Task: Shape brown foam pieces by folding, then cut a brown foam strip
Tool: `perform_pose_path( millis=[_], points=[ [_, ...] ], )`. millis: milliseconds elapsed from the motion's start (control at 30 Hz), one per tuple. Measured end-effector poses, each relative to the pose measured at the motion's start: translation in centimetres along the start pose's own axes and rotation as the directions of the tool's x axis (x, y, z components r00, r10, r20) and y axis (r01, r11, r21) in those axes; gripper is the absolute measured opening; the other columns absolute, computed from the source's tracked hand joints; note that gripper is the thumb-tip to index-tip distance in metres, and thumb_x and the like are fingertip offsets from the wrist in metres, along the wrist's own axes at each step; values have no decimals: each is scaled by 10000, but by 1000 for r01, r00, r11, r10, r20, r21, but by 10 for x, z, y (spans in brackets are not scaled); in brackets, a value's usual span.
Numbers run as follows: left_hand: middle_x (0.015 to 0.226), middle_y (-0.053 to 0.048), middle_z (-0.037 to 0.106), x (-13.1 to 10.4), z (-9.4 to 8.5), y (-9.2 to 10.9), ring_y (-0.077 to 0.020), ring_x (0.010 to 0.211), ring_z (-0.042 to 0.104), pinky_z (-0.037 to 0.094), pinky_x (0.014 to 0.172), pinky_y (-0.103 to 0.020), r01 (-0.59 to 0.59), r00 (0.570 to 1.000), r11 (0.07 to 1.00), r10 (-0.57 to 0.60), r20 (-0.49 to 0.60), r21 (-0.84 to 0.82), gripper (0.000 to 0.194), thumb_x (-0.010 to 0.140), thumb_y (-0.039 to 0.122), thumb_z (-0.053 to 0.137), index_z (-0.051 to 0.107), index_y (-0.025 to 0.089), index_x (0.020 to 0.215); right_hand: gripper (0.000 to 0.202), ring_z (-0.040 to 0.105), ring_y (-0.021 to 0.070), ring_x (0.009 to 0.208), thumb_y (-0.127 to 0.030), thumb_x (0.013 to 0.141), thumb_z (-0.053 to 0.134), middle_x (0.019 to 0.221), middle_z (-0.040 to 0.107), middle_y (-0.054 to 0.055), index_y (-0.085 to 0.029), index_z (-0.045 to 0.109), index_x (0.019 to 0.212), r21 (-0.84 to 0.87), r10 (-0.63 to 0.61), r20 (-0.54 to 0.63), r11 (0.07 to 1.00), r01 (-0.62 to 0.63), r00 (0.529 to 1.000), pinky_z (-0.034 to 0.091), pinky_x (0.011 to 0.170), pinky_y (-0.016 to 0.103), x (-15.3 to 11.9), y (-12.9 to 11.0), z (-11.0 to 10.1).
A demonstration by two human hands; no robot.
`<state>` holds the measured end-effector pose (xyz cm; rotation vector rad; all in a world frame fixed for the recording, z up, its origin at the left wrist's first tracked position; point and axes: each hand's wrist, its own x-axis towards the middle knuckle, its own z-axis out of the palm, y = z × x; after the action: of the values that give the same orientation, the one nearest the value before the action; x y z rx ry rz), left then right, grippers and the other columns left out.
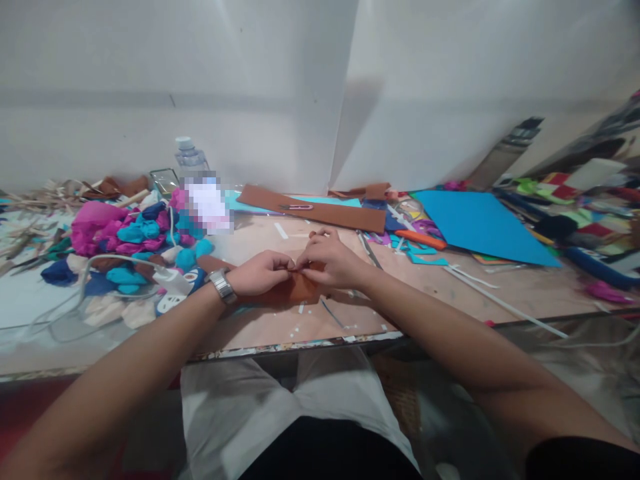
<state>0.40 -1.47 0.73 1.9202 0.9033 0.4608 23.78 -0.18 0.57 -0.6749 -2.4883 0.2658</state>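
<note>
Both hands meet over the middle of the table, pinching a brown-orange piece of sheet material (287, 291). My left hand (260, 272), with a metal watch on its wrist, has its thumb and fingers closed on the piece's upper edge. Touching it from the right, my right hand (330, 261) pinches the same edge, its fingers bent. The fingertips hide the exact spot they grip. Just behind the hands lies a long brown strip (345, 215) with a small pink-handled tool (300, 207) on top.
Pink and blue cloth bundles (135, 227), a white plug (173, 281) with cable, a phone (207, 203) and a bottle (187, 155) stand left. On the right are a blue sheet (487, 223), an orange cutter (421, 239) and scraps. The table's front edge (300, 345) is near my lap.
</note>
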Motion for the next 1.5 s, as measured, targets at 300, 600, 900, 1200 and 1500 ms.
perform_pose_path(
  millis=[300, 600, 900, 1200, 1500],
  points=[
    [743, 9, 563, 2, 0, -4, -120, 682, 447, 358, 644, -244, 4, 999, 1000, -5, -32, -23, 416, 956, 518, 548, 668, 133, 854, 119, 630, 192, 912, -186, 885, 677, 846, 762, 4, -241, 763, 946, -40, -50, -42, 998, 48, 998, 224, 1084, 452, -1, 3, 3],
    [681, 18, 512, 3, -1, -2, -107, 637, 412, 319, 601, -239, -14, 997, 999, 17, -69, 38, 472, 970, 554, 537, 651, 130, 798, 97, 649, 182, 869, -197, 897, 680, 832, 754, 9, -230, 765, 930, -44, -39, -42, 998, 37, 998, 229, 1085, 458, 0, 3, 2],
    [757, -5, 614, 2, 0, 1, -123, 693, 498, 376, 654, -247, -45, 993, 995, 54, -105, 87, 349, 961, 447, 569, 682, 139, 843, 86, 622, 205, 915, -240, 912, 683, 828, 751, 17, -230, 768, 916, -41, -8, -59, 999, 6, 998, 225, 1081, 474, -1, 3, 2],
    [733, 3, 589, 3, 0, -1, -121, 691, 486, 370, 662, -250, -66, 988, 997, 70, -136, 33, 326, 943, 425, 594, 678, 137, 818, 81, 619, 207, 926, -242, 910, 692, 795, 732, 15, -229, 767, 884, -70, -14, -117, 998, 5, 993, 244, 1059, 469, 0, 2, 4],
    [731, 5, 619, 2, 1, 4, -125, 701, 518, 393, 676, -250, -104, 976, 985, 128, -177, 136, 294, 938, 383, 585, 682, 142, 801, 74, 611, 223, 969, -221, 903, 695, 807, 725, 30, -212, 766, 885, -79, 6, -135, 997, -17, 991, 258, 1054, 474, 0, -2, 2]
  ],
)
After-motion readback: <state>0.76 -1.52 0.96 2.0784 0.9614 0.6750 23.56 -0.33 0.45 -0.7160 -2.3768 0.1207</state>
